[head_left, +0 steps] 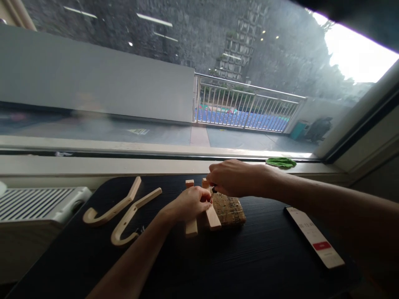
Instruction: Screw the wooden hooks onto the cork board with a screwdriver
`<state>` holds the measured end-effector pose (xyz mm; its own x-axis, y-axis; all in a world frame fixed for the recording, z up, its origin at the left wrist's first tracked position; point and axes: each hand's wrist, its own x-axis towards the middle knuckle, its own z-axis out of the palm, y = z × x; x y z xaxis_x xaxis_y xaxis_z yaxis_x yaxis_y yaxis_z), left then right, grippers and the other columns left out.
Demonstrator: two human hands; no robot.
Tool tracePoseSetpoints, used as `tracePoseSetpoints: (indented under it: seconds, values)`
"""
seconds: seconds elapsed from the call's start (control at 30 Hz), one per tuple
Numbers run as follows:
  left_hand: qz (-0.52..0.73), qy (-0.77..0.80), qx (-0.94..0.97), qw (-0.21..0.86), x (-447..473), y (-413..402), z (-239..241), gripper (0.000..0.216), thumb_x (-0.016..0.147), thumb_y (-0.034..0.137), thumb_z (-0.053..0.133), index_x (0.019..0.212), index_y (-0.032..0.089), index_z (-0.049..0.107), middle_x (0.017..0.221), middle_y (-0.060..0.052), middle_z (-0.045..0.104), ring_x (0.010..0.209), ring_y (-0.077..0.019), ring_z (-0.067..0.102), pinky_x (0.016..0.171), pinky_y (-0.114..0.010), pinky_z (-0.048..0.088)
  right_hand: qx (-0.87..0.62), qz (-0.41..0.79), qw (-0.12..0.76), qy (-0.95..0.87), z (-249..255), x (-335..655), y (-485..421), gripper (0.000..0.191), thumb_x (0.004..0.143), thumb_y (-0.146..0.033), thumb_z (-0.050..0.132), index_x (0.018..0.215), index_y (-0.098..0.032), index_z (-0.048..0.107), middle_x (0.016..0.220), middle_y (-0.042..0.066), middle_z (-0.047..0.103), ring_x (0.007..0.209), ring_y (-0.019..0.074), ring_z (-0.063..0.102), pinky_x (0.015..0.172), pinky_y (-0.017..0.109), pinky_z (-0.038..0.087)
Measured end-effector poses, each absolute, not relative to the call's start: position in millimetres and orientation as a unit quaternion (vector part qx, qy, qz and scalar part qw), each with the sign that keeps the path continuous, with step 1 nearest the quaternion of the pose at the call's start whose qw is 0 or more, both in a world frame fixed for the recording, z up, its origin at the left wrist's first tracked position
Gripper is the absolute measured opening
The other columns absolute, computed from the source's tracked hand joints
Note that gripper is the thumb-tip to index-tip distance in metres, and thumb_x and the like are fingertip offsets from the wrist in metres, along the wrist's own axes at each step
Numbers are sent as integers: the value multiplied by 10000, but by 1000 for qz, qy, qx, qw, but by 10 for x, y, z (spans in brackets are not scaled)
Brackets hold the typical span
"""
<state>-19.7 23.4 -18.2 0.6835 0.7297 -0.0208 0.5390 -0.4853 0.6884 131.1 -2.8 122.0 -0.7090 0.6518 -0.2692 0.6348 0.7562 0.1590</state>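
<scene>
My right hand [232, 176] is curled closed above the work, its fingers wrapped around a slim, dark-collared tool [214, 189] whose handle is hidden in the grip. My left hand [188, 203] sits just beside and below it, thumb and forefinger drawn nearly together at the tool's lower end; whether they pinch a small part there, I cannot tell. Directly beneath these fingertips lies a pale, straight wooden bar [213, 220], overlapping the near-left edge of a brown, patterned rectangular block [232, 211]. A second pale, straight wooden bar [191, 228] passes under my left hand. Beyond my left forearm lie two pale, hook-shaped wooden pieces [107, 216] and, just beside that forearm, a cluster of small dark parts [140, 229]. Below my right forearm rests a black-edged phone [314, 236] with a lit screen. Caution: a tilted tool or uneven pressure could make the tip slip and strike the left fingertips. The bar could pivot if the left hand's hold is too light. A sweep of the left forearm could scatter the small parts across the black, wood-grained table [249, 261].
</scene>
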Motion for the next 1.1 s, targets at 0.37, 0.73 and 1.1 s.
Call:
tracePoseSetpoints:
  seconds: [0.37,0.73,1.1]
  values:
    - [82,390,863,312,-174,236,-122,203,768,344,494,756,178,611,663,16,589,595,-121,507,530,-230,340,320,11,130,938,1124,1391,-117,176,760,-51,493,847,-100,638,894,92,598,614,99,461,488,223,319]
    - [168,415,848,284,-141,91,-197,184,806,325,481,803,186,602,736,-1,614,656,-134,538,600,-244,363,349,30,119,929,1031,1443,-68,195,848,-136,427,889,-94,612,836,99,606,582,112,479,483,246,304]
    - [192,420,845,270,-136,69,-212,162,800,303,505,769,189,615,744,-7,612,660,-138,519,612,-242,352,397,-3,125,909,1058,1446,-25,215,716,-147,547,921,-152,615,850,63,643,682,149,545,531,257,288]
